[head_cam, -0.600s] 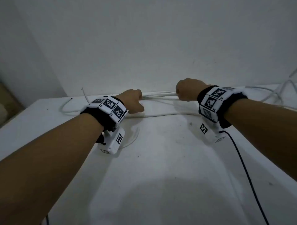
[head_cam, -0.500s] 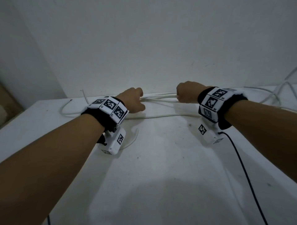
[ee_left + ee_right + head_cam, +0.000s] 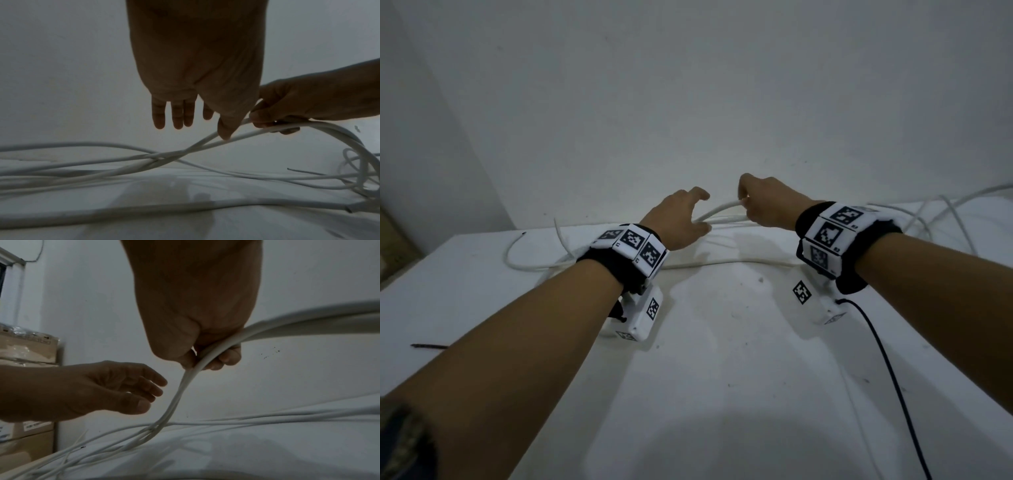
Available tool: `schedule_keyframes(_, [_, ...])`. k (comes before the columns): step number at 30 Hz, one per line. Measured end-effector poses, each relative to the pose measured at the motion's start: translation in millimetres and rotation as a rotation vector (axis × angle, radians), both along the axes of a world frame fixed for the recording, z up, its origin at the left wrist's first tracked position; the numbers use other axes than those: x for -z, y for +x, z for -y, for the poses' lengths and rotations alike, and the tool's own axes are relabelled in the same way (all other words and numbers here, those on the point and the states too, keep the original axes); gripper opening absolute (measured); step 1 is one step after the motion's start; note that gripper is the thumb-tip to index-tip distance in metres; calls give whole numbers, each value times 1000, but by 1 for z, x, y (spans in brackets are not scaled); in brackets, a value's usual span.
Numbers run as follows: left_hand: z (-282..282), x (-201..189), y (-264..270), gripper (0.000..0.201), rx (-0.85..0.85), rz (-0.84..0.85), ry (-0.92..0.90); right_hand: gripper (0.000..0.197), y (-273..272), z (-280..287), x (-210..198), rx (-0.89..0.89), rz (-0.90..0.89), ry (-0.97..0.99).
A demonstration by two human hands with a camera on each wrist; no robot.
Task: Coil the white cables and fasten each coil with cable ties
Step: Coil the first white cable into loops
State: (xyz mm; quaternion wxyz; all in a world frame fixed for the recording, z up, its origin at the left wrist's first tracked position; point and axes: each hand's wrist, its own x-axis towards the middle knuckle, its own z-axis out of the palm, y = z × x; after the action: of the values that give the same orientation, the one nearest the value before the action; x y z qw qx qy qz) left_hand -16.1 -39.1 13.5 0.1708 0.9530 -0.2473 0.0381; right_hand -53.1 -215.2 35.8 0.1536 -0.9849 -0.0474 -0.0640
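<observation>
Several strands of white cable point(image 3: 717, 209) lie along the far edge of the white table point(image 3: 722, 377), by the wall. My right hand point(image 3: 744, 204) grips a bunch of these strands and holds it lifted off the table; the right wrist view shows the fingers curled round the cable point(image 3: 185, 382). Just left of the raised strands is my left hand point(image 3: 703, 211), open with fingers spread and holding nothing. In the left wrist view the left fingers point(image 3: 177, 116) hang straight above the crossing strands point(image 3: 164, 156). More cable loops point(image 3: 941, 212) trail off to the right.
A loose cable end point(image 3: 517, 240) curves over the table's far left. A thin dark strip point(image 3: 428, 346) lies near the left edge. A black cord point(image 3: 887, 370) runs from my right wrist device toward me. Cardboard boxes point(image 3: 26, 353) stand left of the table.
My left hand has let go of the strands and opened. My right hand has moved left toward it and raised its bunch of cable off the table.
</observation>
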Motion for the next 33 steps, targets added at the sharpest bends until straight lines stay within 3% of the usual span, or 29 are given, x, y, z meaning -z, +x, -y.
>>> schedule_keyframes(4, [20, 4, -1, 46, 31, 73, 72, 16, -6, 0, -5, -77, 74, 53])
schedule_keyframes(9, [32, 8, 4, 30, -20, 258, 91, 27, -6, 2, -11, -152, 27, -152])
schedule_keyframes(13, [38, 6, 4, 19, -12, 358, 160, 25, -7, 4, -11, -117, 133, -325])
schedule_keyframes(16, [34, -11, 1, 25, -14, 299, -58, 29, -15, 8, -26, -50, 268, -492])
schedule_keyframes(20, [26, -45, -2, 31, -52, 319, -247, 17, -29, 13, -61, 19, 217, -61])
schedule_keyframes(23, [16, -62, -7, 34, -68, 179, -375, 19, -34, 19, -92, 63, 358, 229])
schedule_keyframes(28, [0, -74, -30, 42, -26, 80, -590, 19, -56, 34, -146, 17, 487, 432])
schedule_keyframes(30, [-1, -85, -40, 41, -54, 55, -768, 21, -74, 36, -152, -33, 473, 350])
schedule_keyframes(33, [-1, -104, -51, 40, -152, 17, -973, 22, -82, 39, -129, 8, 323, -40])
